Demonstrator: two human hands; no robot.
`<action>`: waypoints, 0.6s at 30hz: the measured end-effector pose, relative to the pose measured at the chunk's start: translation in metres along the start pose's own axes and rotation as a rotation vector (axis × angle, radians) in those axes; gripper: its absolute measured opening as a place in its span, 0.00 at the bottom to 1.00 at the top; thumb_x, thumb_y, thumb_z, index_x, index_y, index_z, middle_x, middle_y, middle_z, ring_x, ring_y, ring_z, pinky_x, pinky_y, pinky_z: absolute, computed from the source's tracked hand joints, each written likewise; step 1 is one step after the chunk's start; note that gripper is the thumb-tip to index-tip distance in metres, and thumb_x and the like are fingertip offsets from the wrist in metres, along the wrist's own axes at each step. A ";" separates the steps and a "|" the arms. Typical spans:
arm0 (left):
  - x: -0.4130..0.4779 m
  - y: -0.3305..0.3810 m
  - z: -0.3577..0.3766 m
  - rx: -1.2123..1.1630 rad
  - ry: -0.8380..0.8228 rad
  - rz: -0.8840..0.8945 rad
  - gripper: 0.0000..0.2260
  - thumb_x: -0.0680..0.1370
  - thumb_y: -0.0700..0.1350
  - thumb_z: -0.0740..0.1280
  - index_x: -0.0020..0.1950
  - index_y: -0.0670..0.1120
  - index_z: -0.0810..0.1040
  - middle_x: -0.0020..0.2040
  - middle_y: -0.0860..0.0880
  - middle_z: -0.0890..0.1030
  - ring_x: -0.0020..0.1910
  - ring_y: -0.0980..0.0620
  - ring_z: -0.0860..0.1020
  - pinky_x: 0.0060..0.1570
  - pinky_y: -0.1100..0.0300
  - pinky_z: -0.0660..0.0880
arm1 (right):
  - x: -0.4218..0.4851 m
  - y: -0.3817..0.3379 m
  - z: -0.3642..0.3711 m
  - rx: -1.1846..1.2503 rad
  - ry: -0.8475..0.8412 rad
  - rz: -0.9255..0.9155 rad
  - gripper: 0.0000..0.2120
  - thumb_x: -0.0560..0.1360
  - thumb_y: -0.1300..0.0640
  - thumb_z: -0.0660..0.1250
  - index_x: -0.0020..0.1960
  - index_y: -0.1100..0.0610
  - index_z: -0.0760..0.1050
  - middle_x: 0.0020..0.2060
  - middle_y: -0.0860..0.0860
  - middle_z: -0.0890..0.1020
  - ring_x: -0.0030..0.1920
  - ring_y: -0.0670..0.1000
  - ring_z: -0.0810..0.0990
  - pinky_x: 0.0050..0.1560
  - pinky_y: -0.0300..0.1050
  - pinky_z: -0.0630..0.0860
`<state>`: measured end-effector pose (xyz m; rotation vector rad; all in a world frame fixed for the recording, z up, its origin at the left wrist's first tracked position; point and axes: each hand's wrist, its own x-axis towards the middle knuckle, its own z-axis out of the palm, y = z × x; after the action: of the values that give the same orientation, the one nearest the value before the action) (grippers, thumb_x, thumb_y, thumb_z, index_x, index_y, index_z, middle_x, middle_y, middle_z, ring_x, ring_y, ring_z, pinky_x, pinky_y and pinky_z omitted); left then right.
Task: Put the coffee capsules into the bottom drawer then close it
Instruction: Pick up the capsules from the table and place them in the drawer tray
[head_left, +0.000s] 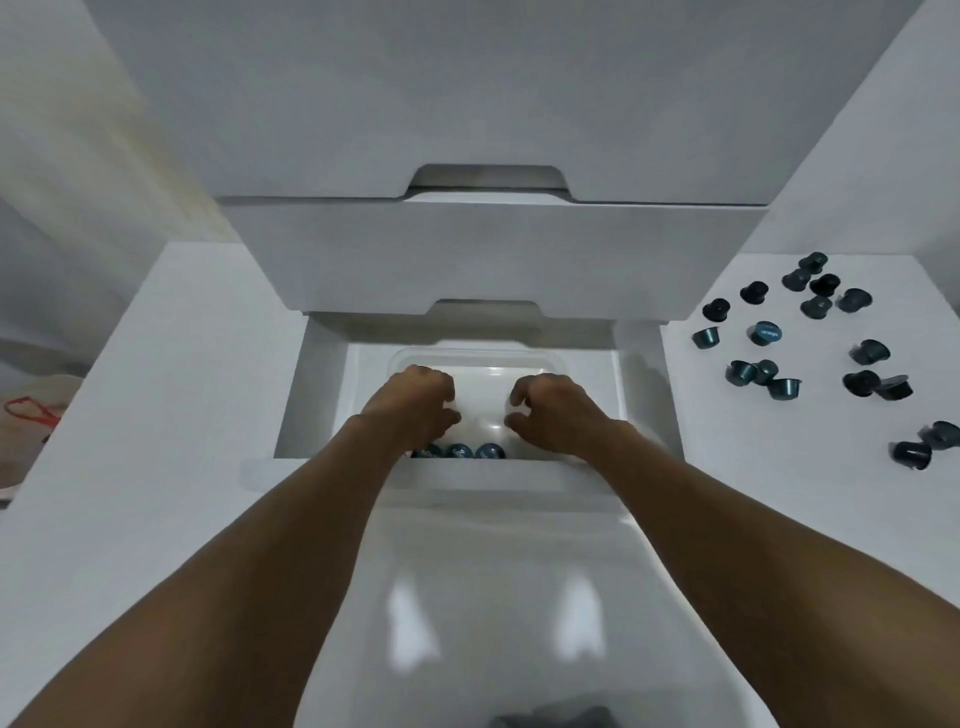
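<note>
The white bottom drawer (319, 395) stands pulled out, with a clear plastic tray (478, 364) inside it. Three dark blue coffee capsules (460, 451) lie in the drawer against its near wall, partly hidden behind the front edge. My left hand (415, 405) and my right hand (556, 410) both reach down into the drawer over the tray, palms down, fingers curled inward. Whether either hand holds a capsule is hidden by the fingers. Several more dark capsules (766, 332) lie scattered on the white surface to the right of the drawer.
Two closed white drawers (493, 254) overhang the back of the open one. A white panel (156, 389) flanks the drawer on the left. A red and white object (31, 415) lies at the far left. A glossy white surface (493, 597) is below my arms.
</note>
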<state>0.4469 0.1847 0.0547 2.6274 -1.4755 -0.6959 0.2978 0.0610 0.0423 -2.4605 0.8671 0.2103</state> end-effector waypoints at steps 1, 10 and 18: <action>-0.008 0.005 -0.002 0.010 0.058 -0.005 0.16 0.77 0.50 0.66 0.62 0.45 0.75 0.60 0.43 0.76 0.57 0.44 0.75 0.54 0.55 0.73 | -0.005 0.001 -0.006 0.002 0.044 -0.002 0.15 0.74 0.51 0.66 0.58 0.56 0.76 0.58 0.55 0.77 0.58 0.56 0.75 0.55 0.45 0.70; -0.071 0.059 -0.031 0.025 0.545 0.084 0.16 0.77 0.47 0.65 0.61 0.41 0.74 0.57 0.41 0.77 0.53 0.40 0.76 0.50 0.52 0.73 | -0.065 0.004 -0.060 -0.068 0.377 -0.116 0.19 0.76 0.51 0.63 0.64 0.58 0.73 0.61 0.56 0.75 0.61 0.58 0.73 0.61 0.49 0.70; -0.120 0.119 -0.044 0.022 0.696 0.280 0.17 0.76 0.47 0.66 0.61 0.41 0.74 0.56 0.42 0.78 0.54 0.42 0.75 0.52 0.52 0.73 | -0.156 0.019 -0.090 -0.118 0.535 -0.060 0.20 0.76 0.53 0.62 0.66 0.59 0.71 0.61 0.57 0.75 0.60 0.58 0.74 0.59 0.50 0.72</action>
<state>0.3168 0.2106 0.1678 2.2334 -1.5433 0.2453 0.1617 0.0858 0.1588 -2.6933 1.0113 -0.4514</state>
